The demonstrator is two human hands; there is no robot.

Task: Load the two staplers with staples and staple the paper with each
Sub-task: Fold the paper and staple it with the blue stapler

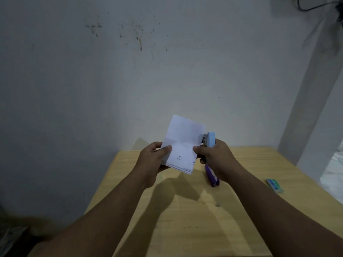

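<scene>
We hold the paper point(182, 145) up in the air above the far edge of the wooden table point(185, 219), and the step in hand looks like stapling it with the blue stapler point(210, 139). To do it well, we should slide the paper's right edge fully into the stapler's mouth, keep the folded sheet flat and taut so it does not buckle, then squeeze firmly in one go until the staple clinches. Our left hand point(154, 160) pinches the paper's lower left corner, thumb on the front and fingers behind. Our right hand point(215, 156) is curled round the blue stapler, gripping it upright with its metal nose just at the paper's right edge, while the thumb presses on the sheet's lower right part; whether the edge is already inside the mouth we cannot tell. The purple stapler point(212, 176) lies on the table just under our right wrist, waiting for its turn. A small box of staples point(274, 185) sits well apart, near the table's right edge.
</scene>
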